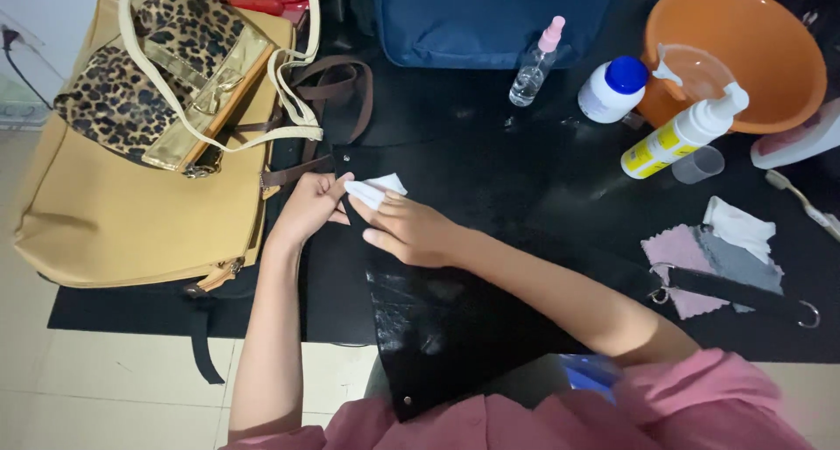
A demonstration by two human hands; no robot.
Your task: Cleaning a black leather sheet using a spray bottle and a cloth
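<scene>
A flat black leather bag (437, 319) lies on the black table, its near end hanging over the front edge toward me. My left hand (308, 207) rests on the bag's upper left corner, fingers pinching its edge. My right hand (405, 227) presses a small white cloth (376, 188) onto the bag's surface, right beside my left fingers. The leather near the cloth looks shiny and wet.
A tan bag (114, 214) with a leopard-print bag (149, 74) on it sits left. A blue bag (481, 17) is at the back. A small spray bottle (535, 63), white jar (611, 89), pump bottle (682, 133), orange basin (744, 39), cloths (717, 249) and black strap (735, 294) lie right.
</scene>
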